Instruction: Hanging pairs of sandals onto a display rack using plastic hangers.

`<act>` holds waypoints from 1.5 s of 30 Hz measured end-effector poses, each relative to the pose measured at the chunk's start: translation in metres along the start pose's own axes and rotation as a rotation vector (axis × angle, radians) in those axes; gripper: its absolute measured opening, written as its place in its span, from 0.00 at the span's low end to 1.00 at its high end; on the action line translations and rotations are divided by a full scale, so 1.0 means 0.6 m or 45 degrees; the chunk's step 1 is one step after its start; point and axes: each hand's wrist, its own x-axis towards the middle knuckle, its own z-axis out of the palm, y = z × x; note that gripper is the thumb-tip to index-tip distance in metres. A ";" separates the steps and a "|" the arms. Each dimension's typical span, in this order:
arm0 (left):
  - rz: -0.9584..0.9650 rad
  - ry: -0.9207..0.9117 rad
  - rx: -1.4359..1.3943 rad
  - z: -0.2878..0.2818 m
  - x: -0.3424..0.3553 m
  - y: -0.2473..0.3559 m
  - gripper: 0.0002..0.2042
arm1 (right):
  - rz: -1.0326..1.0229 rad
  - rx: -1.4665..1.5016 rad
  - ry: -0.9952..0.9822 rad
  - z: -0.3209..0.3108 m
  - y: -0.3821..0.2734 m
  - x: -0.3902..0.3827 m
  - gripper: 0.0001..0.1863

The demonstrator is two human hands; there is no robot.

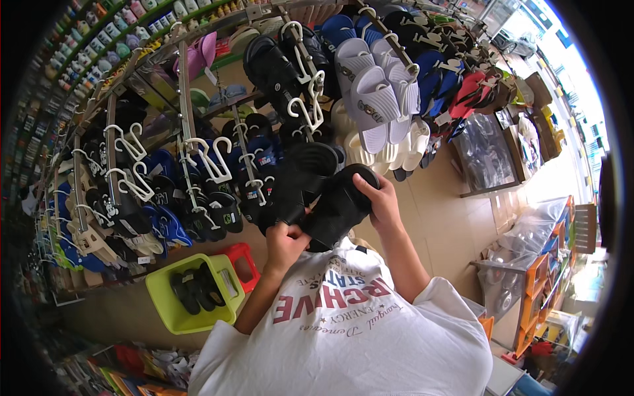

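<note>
In front of my chest is a pair of black slide sandals. My right hand (378,199) grips the right-hand sandal (340,208) by its upper end, with the thumb on top. Lower down, my left hand (285,245) is closed, its fingers pinched at the near ends of the pair. The left-hand sandal (300,175) lies at a slant against the other, partly covered by it. What exactly the left fingertips hold is partly hidden. Just beyond the pair, a white plastic hanger (307,111) hangs from a rack bar, close to more black slides (271,69).
Metal racks with white hangers (212,158) and many sandals spread ahead and left. Lilac slides (375,99) hang ahead to the right. At lower left, a lime-green basket (158,300) holds dark sandals beside a red plastic stool (243,264). Plastic-covered goods (485,152) stand right.
</note>
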 end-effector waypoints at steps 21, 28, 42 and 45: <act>0.411 0.015 0.406 0.044 0.007 0.065 0.17 | -0.305 -0.914 -0.389 -0.051 -0.080 0.040 0.28; 0.413 -0.130 0.500 0.041 0.004 0.076 0.19 | -0.533 -1.374 -0.422 -0.035 -0.115 0.054 0.21; 0.170 0.175 -0.503 -0.082 0.022 0.082 0.10 | -0.834 -1.530 -0.582 -0.006 -0.200 0.064 0.21; 0.143 0.138 -0.493 -0.099 0.084 0.052 0.18 | -0.932 -1.654 -0.810 0.036 -0.239 0.054 0.22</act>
